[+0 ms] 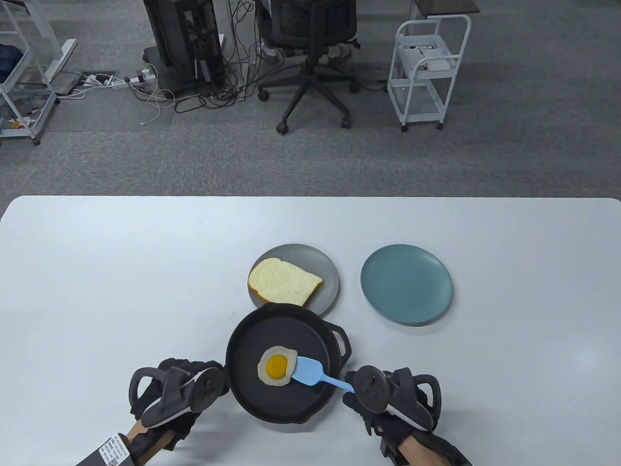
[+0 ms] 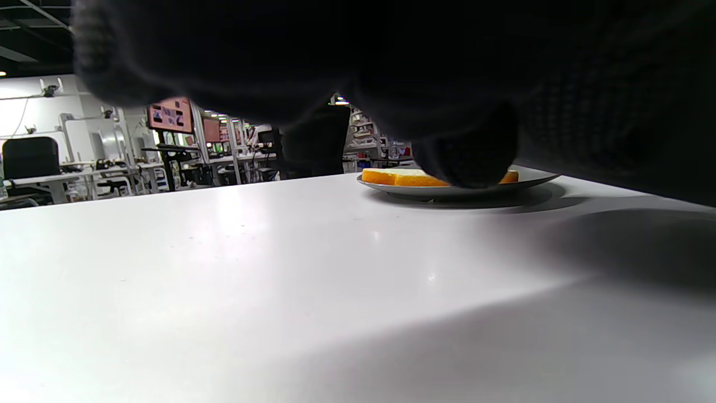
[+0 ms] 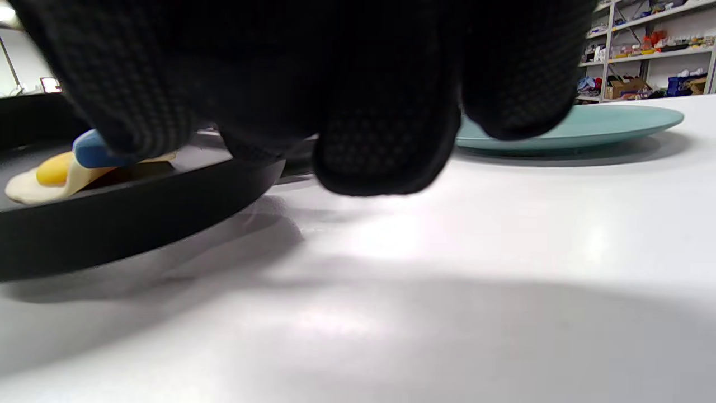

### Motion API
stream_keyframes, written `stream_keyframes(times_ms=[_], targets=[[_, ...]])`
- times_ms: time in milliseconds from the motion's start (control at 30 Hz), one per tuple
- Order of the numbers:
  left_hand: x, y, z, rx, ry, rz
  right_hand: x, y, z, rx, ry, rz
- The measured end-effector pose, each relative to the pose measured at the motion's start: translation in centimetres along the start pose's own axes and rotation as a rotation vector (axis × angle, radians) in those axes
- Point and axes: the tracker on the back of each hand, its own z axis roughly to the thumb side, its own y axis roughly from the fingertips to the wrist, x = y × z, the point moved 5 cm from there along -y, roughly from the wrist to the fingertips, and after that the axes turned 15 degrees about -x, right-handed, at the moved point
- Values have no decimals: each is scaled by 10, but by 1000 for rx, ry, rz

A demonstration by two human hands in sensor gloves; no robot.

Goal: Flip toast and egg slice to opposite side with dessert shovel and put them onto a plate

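A fried egg slice [image 1: 276,366] lies yolk up in the black skillet [image 1: 252,340] near the table's front edge. The light blue dessert shovel [image 1: 307,370] has its blade against the egg's right edge, and my right hand [image 1: 361,388] grips its handle. In the right wrist view the shovel [image 3: 94,152] lies on the egg [image 3: 31,187] inside the skillet [image 3: 140,207]. My left hand [image 1: 206,383] sits at the skillet's left rim, curled over where its handle is hidden. The toast [image 1: 284,281] rests on a grey plate [image 1: 331,284] behind the skillet.
A blue-green plate [image 1: 406,284] with nothing on it stands right of the grey plate, also low in the right wrist view as the blue-green plate [image 3: 593,126]. The left wrist view shows the toast [image 2: 403,177] on its grey plate [image 2: 425,191]. An office chair and carts stand beyond the table.
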Motion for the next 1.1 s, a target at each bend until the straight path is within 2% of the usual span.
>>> stream_keyframes(times_ms=[467,767,1100], targets=[[0,0,8,-34,-22,-9,3,-2,-4,-32,-113,-11],[1,1,16,-78,0,-2,0,-2,7,-65,24,-18],[4,2,26,-107,-14,12,12,-6,7,-70,-150,43]])
